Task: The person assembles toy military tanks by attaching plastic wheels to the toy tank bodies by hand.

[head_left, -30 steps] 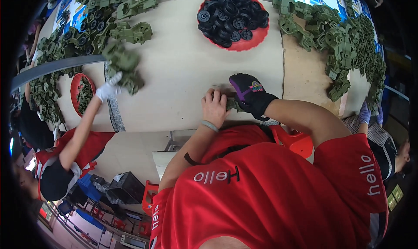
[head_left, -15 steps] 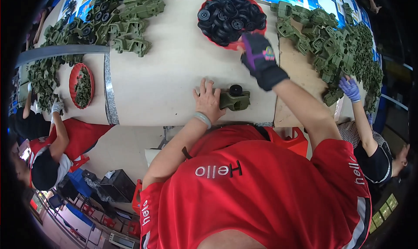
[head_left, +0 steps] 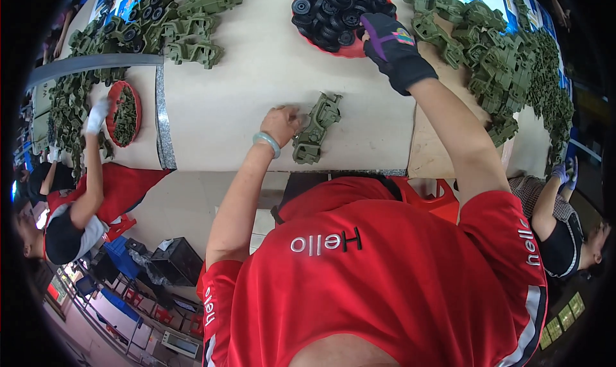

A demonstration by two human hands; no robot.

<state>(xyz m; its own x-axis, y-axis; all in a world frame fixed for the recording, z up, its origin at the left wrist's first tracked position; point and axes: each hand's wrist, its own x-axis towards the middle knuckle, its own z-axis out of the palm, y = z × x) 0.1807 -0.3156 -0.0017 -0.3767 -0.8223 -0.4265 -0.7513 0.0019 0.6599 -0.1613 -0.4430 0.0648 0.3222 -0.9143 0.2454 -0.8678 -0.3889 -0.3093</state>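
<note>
A green plastic toy vehicle body (head_left: 316, 129) lies slanted on the pale table in front of me. My left hand (head_left: 281, 124), bare with a pale bangle at the wrist, has its fingers curled against the body's left edge; the fingertips are slightly blurred. My right hand (head_left: 390, 43), in a black and purple glove, reaches to the right rim of a red bowl (head_left: 351, 51) heaped with black toy wheels (head_left: 330, 17). Its fingers are bent together at the wheels, and whatever sits between them is hidden.
Green vehicle bodies are piled at the far left (head_left: 196, 36) and right (head_left: 494, 65). A metal bar (head_left: 96, 64) crosses the left side. Beyond it, a co-worker's white-gloved hand (head_left: 96, 115) is beside a red tray (head_left: 136, 133) of small green parts. Another co-worker's purple-gloved hands (head_left: 564, 173) are at right.
The vehicle body has turned from lying crosswise to slanted, and the wheel seen on it no longer shows. My left hand went from spread flat to curled. My right hand stayed by the bowl, shifting slightly right.
</note>
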